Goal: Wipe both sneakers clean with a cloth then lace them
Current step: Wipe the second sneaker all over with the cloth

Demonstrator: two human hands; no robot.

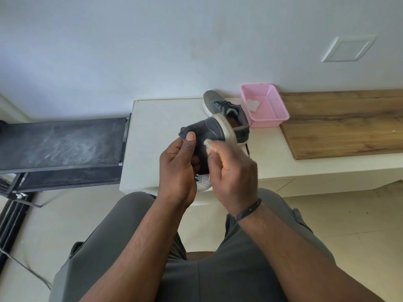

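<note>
I see the left hand (176, 168) gripping a grey sneaker (205, 136) above the lap, its thumb curled over the upper. The right hand (233, 173) pinches a white cloth (209, 146) against the sneaker's side, just right of the left fingers. Beyond the fingers, the second sneaker (224, 110) rests on the white counter (163, 118), touching a pink basket (272, 114) that holds another white cloth.

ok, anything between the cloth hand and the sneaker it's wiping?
Nothing visible. The right hand presses the white cloth straight onto the held sneaker, which the left hand grips. The second sneaker and the pink basket sit behind on the table.
</note>
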